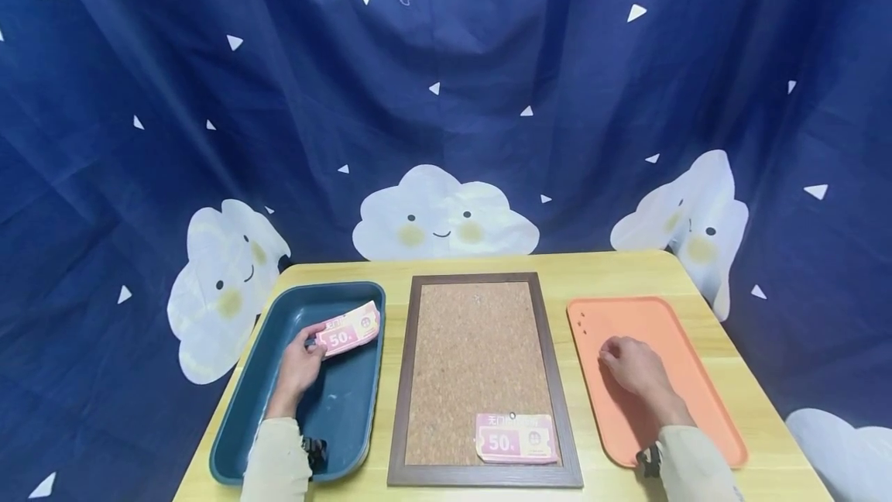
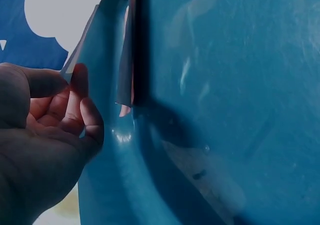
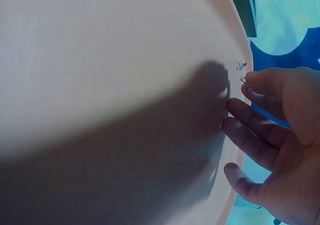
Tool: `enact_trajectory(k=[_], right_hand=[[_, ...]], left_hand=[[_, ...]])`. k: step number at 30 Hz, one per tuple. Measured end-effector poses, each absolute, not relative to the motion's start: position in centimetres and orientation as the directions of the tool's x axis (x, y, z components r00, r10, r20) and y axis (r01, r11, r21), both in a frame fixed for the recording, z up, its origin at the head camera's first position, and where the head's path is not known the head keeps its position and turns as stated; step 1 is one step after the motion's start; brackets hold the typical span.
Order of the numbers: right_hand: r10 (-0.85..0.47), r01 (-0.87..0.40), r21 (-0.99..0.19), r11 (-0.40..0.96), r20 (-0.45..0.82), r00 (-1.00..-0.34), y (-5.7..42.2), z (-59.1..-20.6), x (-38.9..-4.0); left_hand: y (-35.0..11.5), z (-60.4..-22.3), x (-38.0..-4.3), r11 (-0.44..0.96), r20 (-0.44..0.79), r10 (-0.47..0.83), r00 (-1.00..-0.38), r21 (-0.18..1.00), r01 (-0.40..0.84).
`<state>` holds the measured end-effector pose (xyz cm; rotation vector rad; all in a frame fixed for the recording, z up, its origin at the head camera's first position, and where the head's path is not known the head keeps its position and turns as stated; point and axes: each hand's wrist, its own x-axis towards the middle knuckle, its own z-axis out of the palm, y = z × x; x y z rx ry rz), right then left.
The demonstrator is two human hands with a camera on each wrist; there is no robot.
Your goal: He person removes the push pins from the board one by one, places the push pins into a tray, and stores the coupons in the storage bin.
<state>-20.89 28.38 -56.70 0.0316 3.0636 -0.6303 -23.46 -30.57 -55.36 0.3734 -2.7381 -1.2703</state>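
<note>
A: Where was the coupon (image 1: 347, 338)?
B: In the left hand (image 1: 298, 369), over the blue tub (image 1: 344, 417), its near end pinched between thumb and finger. It slanted up to the right from the grip, pink and pale, with a big white "50" and small print I couldn't read.

A: All of it in sight?
B: No, the fingers covered its left end. From the left wrist it showed only edge-on. A second thin dark strip (image 2: 126, 60) stood just right of that grip, and I couldn't tell what it was.

A: What lay around it?
B: Right of the grip rose the tub's wall, between the coupon and the framed cork board (image 1: 481, 362). A matching coupon (image 1: 516, 440) lay on the board's lower right part, with a small round spot at its top edge, too tiny to make out.

A: And the right hand (image 1: 636, 366)?
B: Beyond the board, above the orange tray (image 1: 648, 316), hiding part of it. Thumb and forefinger were brought together; whether they had hold of anything, I couldn't tell. Several tiny pins (image 1: 582, 322) sat just past the fingertips.

A: Further out?
B: Table (image 1: 735, 378) under everything, and past both hands a blue curtain (image 1: 446, 60) with smiling clouds.
</note>
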Motion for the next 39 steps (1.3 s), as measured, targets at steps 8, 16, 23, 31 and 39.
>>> enact_trajectory(k=[8,16,23,31,39], right_hand=[[0.033,0.032,-0.408,0.913,-0.004,-0.999,28.3,-56.9,-21.0],[0.040,0.035,-0.400,0.916,0.005,-0.999,28.1,-56.2,-21.4],[0.041,0.062,-0.404,0.913,-0.060,-0.997,28.0,-56.0,-21.1],[0.047,0.069,-0.394,0.916,-0.067,-0.997,27.7,-56.2,-21.2],[0.020,0.047,-0.371,0.928,-0.075,-0.997,27.1,-56.3,-22.2]], left_hand=[[-30.9,-55.8,-23.5,0.609,-0.061,-0.261,-0.964,0.764,-0.213],[-31.3,-55.9,-23.7,0.586,-0.015,-0.244,-0.970,0.795,-0.160],[-30.9,-55.5,-24.4,0.599,-0.034,-0.256,-0.966,0.778,-0.186],[-30.3,-56.1,-25.4,0.634,-0.032,-0.228,-0.973,0.754,-0.174],[-30.4,-56.2,-25.4,0.622,-0.102,-0.217,-0.971,0.752,-0.218]])
